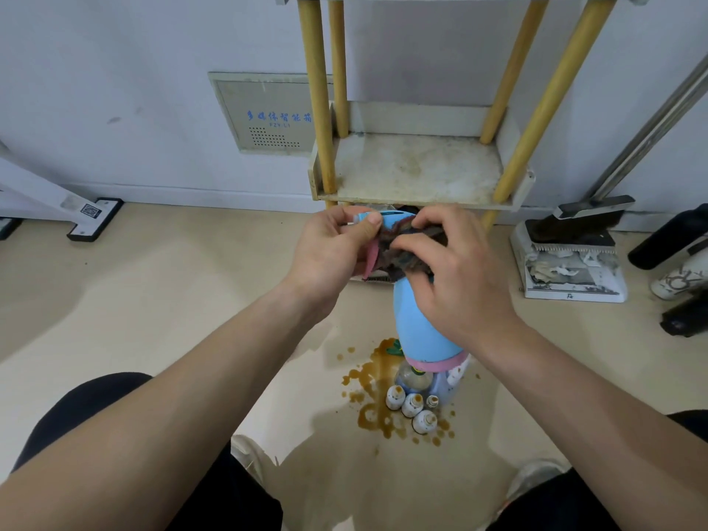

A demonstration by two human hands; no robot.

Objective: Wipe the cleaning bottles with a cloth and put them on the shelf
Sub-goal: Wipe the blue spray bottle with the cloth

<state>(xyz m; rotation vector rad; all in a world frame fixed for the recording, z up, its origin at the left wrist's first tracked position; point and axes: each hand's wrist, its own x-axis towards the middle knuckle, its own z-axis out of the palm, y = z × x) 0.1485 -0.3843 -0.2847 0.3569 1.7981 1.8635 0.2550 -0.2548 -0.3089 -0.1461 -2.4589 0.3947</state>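
A light blue spray bottle [415, 323] with a pink band near its base hangs in mid-air in front of the shelf. My left hand [329, 251] grips its spray head by the nozzle and pink trigger. My right hand [456, 277] presses a dark, multicoloured cloth [406, 247] around the bottle's neck. Below the bottle, several small white bottles [412, 406] and a larger clear bottle [415, 377] stand on the floor in a brown spill. The shelf [417, 170] has yellow posts and a stained white lower board with nothing on it.
A brown liquid puddle [373, 396] spreads on the beige floor. A dustpan with a brush [571, 258] holding scraps stands right of the shelf. Dark objects and a white shoe [678, 281] lie at the far right. A white stand's foot [94, 218] is at the left wall.
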